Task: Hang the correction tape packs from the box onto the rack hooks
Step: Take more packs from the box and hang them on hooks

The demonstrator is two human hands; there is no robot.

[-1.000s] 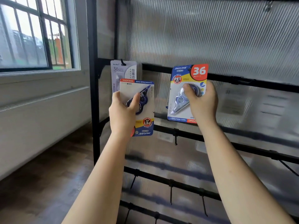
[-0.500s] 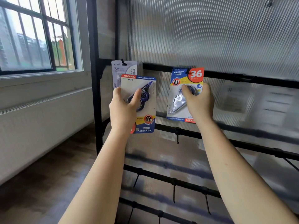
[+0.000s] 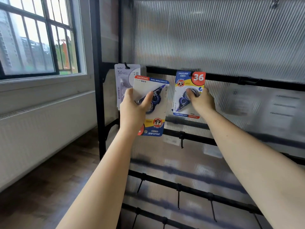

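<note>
Right hand (image 3: 200, 100) gripping upright blue-and-yellow carded pack (image 3: 189, 93) against black rack top rail (image 3: 247, 80); left hand (image 3: 133, 109) gripping inverted matching pack (image 3: 152, 123) just below that rail.

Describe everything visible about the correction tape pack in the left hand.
The blue, yellow and red carded correction tape pack is held upside down: its "SMOOTH" and "CORRECTION TAPE" strip is at the top, the "PET" badge and "JINUO" name at the bottom. A clear blister on the pale card holds a dark blue dispenser. The left hand grips its left edge, thumb on the blister. It overlaps a pale grey pack hanging behind.
</note>
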